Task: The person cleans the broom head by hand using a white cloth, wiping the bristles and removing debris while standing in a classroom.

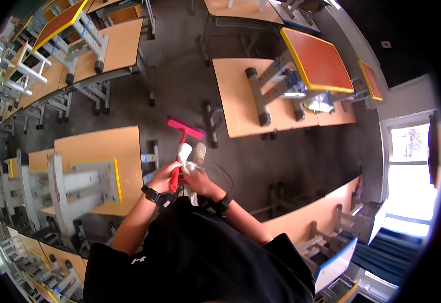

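Observation:
In front of my body, my left hand (pixel 163 177) is closed around the red handle (pixel 175 178) of a broom or brush. Its pink head (pixel 185 127) points away from me, above the dark floor. A white crumpled bundle (pixel 184 152), perhaps cloth or plastic, lies against the handle just beyond my fingers. My right hand (pixel 200 182) grips whitish crumpled material (pixel 191 166) close beside the handle; whether it is one piece with the bundle, I cannot tell. A light clog (pixel 199 150) shows on the floor beyond my right hand.
Wooden-topped desks stand on both sides, at left (pixel 129 166) and upper right (pixel 235 98). Upturned stools with red seats (pixel 319 60) rest on several desks. A colourful plastic packet (pixel 320 105) lies by one stool. A thin dark cable or loop (pixel 231 176) is near my right hand.

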`<state>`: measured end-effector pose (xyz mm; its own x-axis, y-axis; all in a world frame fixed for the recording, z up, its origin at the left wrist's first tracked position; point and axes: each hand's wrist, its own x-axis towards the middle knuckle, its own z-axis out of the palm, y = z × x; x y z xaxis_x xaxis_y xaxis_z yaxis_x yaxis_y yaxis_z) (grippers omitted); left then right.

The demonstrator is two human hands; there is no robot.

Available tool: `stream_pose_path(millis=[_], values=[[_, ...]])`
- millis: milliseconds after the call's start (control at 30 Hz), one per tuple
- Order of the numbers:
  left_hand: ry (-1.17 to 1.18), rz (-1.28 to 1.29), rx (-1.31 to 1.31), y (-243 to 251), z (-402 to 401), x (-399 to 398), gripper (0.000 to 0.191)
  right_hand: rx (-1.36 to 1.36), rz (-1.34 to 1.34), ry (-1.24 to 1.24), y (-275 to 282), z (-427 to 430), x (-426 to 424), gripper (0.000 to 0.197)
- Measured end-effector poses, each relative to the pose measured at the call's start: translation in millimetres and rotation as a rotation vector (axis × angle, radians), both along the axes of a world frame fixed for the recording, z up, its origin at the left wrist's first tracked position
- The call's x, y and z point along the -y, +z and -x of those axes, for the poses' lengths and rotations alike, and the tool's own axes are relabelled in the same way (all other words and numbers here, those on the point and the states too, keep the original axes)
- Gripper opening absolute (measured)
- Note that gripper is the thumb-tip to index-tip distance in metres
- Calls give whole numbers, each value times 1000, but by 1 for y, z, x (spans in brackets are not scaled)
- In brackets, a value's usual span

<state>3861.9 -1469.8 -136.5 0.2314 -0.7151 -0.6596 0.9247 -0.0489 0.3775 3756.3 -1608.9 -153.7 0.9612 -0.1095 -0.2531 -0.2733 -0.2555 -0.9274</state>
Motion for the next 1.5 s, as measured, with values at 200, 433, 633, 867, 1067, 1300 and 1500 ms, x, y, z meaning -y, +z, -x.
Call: stream_pose_path(millis=[200,433,633,867,1067,1300,1500], values=[[70,-65,46,6,-140,69,37,126,199,310,-5,-155,74,30],[61,-76,60,-3,-270,118,31,-133,122,334,23,-285,130,31],[54,-38,31,-22,-398,174,26,-199,360,188,13,-410,176,29],[-67,48,-17,-23,-549,239,37,-162,689,56,30,-552,222,25],[41,23,-60,-33,-642,301,27,-250,763,37,40,-657,282,27],[102,-2,-82,-38,-758,368,26,-276,759,136,14,-794,364,31],[130,-30,-28,-7,-867,426,27,-159,885,213,21,-908,446,25]])
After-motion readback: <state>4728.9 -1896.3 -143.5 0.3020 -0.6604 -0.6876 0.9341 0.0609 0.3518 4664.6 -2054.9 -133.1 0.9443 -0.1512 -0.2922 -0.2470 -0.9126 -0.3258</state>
